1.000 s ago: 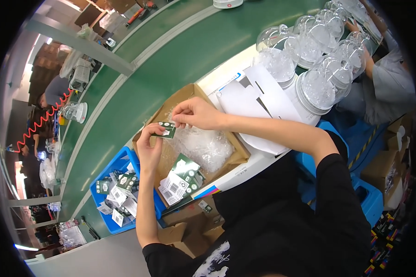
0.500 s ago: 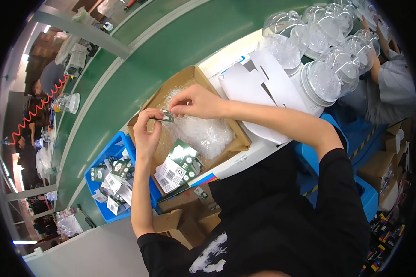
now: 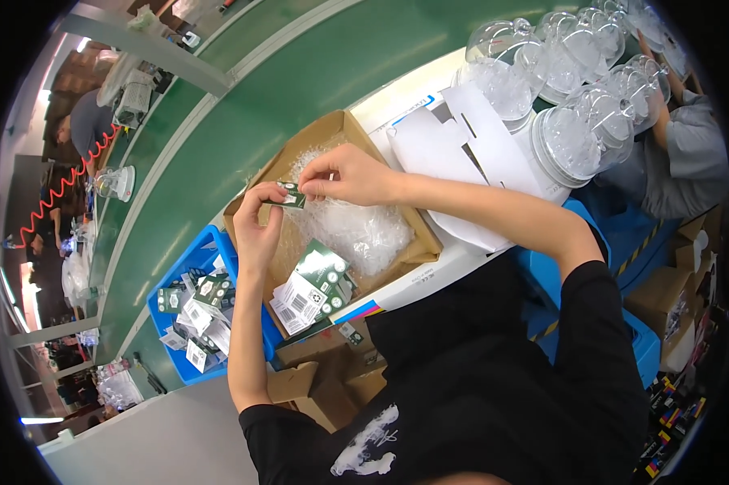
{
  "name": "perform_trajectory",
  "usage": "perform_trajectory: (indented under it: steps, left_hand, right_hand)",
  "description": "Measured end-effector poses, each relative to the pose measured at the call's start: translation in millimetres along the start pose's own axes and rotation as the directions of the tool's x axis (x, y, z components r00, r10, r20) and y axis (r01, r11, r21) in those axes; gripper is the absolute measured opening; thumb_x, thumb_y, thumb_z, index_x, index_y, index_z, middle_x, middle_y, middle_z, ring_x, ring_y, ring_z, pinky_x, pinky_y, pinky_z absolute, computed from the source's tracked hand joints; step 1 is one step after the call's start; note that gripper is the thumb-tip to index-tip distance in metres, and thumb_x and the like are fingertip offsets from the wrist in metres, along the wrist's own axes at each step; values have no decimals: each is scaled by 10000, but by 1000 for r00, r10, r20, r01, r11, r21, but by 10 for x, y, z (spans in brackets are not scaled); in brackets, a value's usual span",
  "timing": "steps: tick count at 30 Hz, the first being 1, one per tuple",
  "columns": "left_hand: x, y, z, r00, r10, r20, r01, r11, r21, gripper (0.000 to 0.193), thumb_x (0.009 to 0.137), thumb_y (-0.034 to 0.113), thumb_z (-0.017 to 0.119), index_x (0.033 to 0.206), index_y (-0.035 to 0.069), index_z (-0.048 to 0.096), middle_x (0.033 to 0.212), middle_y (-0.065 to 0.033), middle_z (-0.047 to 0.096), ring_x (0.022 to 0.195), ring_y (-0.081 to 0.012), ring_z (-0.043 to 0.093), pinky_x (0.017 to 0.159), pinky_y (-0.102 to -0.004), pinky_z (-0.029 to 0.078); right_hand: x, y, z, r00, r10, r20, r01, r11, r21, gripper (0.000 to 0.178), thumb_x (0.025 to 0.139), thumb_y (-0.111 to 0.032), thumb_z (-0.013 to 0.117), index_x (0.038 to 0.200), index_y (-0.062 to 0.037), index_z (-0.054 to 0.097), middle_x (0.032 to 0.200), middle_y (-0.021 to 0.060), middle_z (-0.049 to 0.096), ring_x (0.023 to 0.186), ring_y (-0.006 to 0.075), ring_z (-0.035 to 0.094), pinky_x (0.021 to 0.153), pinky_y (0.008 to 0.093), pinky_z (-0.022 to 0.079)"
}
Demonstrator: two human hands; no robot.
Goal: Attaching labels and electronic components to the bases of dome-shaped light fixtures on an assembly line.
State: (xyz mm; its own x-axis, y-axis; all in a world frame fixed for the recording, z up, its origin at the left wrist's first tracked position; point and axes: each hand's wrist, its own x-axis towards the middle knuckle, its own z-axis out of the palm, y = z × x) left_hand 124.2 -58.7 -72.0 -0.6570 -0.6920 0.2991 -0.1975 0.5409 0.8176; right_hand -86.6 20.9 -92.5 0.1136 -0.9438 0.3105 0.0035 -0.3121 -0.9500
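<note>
Head: green card (image 3: pixel 294 199), changed tilt

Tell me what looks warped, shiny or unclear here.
Head view: the long green table bows, corners fall to black; head view: clear domes carry bright reflections; head view: print on the small card in the left hand is too small to read.

Your small dark-green printed card (image 3: pixel 291 198) looks like smooth, coated paperboard. Your shallow brown open box (image 3: pixel 346 129) is matt cardboard; the clear bags (image 3: pixel 368 234) are crinkled, glossy plastic film. Your blue rectangular bin (image 3: pixel 227 249) is smooth plastic, your green desk (image 3: pixel 300 97) faintly shiny, your black shirt (image 3: pixel 494 380) matt cloth.
</note>
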Motion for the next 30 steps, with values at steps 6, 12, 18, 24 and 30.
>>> perform_trajectory:
  steps: [6, 12, 18, 24, 30]
  left_hand:
    - [16, 4, 9, 1000, -21, -2, 21, 1000, -15, 155, 778, -128, 555, 864, 0, 565, 974, -82, 614, 984, -186, 584, 914, -295, 438]
    - [0, -26, -20, 999, -35, -3, 35, 999, -8, 152, 788, -129, 554, 871, -2, 562, 979, -80, 610, 978, -182, 581, 922, -292, 433]
    - [15, -19, 14, 999, -41, 3, 41, 999, -29, 146, 791, -121, 561, 876, -2, 567, 977, -76, 611, 976, -176, 583, 917, -289, 438]
    - [-3, -18, -19, 999, -18, 30, 19, 1000, -2, 152, 791, -117, 564, 890, -3, 576, 984, -77, 614, 968, -173, 586, 907, -289, 447]
    - [-1, 68, 32, 998, -17, 61, 20, 999, -48, 140, 804, -103, 569, 902, -5, 585, 987, -84, 618, 963, -164, 591, 888, -282, 455]
  right_hand:
    - [-18, -20, -15, 999, -37, -24, 36, 998, -46, 134, 892, -103, 614, 944, 11, 659, 811, 61, 673, 751, 103, 636, 660, 246, 509]
    - [6, -13, -3, 1000, -18, -24, 17, 999, -39, 127, 888, -102, 617, 936, 6, 663, 813, 58, 674, 749, 100, 636, 651, 237, 506]
    - [-19, -17, -21, 999, -51, -19, 51, 998, -26, 127, 887, -106, 624, 934, 4, 664, 810, 54, 673, 737, 95, 631, 635, 232, 499]
    - [0, -7, -2, 1000, -12, -10, 11, 999, -52, 126, 887, -103, 622, 939, 4, 664, 809, 55, 674, 735, 95, 634, 643, 236, 504]
    - [-20, -7, -25, 1000, 8, -18, -9, 998, -61, 134, 887, -81, 594, 965, 9, 655, 811, 67, 677, 746, 122, 648, 677, 258, 518]
